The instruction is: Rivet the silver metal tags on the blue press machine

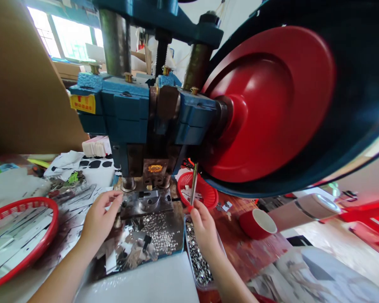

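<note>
My left hand (101,215) is at the left edge of the steel die block (148,203), thumb and forefinger tips brought together. Whatever lies between those tips is too small to make out. My right hand (204,229) is closed around the lower end of a slim metal rod (194,183) with a red end, which stands nearly upright under the wheel. Over the die is the blue press (124,115). Loose clear and shiny bits and flat metal pieces (129,248) lie on the press bed in front of the die.
The large red flywheel (271,105) overhangs the right side. Below my right hand sits a clear tub (200,261) of small metal parts. A red basket (55,219) of flat strips is at left, another red basket (210,195) behind the rod. A red cup (251,225) lies at right.
</note>
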The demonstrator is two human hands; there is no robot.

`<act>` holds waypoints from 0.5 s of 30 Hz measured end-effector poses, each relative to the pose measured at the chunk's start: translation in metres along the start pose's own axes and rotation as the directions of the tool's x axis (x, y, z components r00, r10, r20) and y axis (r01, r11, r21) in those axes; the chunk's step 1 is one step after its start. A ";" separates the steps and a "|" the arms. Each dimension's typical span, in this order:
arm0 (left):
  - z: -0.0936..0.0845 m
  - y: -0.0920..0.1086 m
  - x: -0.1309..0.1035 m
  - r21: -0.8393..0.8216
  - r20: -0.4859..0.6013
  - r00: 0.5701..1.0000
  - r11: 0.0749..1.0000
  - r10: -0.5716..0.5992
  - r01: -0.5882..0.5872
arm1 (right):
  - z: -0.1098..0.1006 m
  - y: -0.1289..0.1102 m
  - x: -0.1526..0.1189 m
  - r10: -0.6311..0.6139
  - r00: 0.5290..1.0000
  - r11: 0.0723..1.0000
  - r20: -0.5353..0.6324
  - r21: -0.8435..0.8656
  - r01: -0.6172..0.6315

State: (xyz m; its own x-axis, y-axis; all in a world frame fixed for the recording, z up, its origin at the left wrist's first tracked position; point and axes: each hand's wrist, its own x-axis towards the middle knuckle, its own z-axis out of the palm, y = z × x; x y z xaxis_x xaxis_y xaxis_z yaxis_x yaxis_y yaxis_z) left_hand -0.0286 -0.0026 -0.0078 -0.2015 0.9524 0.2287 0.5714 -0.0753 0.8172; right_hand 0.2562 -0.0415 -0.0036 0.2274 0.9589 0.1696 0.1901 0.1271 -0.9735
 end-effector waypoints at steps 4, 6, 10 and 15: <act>-0.014 0.000 0.008 0.016 0.042 0.997 0.997 -0.070 0.069 | 0.004 0.022 0.000 0.054 0.998 0.993 -0.028 0.111 -0.051; -0.027 0.000 0.010 0.101 0.135 0.989 0.994 -0.053 0.040 | 0.008 0.029 0.005 0.099 0.995 0.987 0.014 0.128 -0.100; -0.052 -0.009 -0.005 0.335 0.338 0.941 0.935 -0.003 -0.118 | 0.036 0.020 0.032 0.025 0.978 0.994 0.206 -0.105 -0.004; -0.056 -0.030 -0.054 0.515 0.462 0.885 0.796 0.055 -0.318 | 0.081 -0.010 0.063 -0.038 0.937 0.827 0.349 -0.515 0.225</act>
State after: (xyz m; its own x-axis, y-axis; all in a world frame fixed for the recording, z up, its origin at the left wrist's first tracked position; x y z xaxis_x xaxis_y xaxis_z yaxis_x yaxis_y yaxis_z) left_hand -0.0792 -0.0683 -0.0146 0.2207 0.9753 0.0025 0.9285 -0.2109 0.3058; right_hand 0.1915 0.0377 0.0042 -0.1272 0.9816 0.1425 0.6999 0.1907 -0.6883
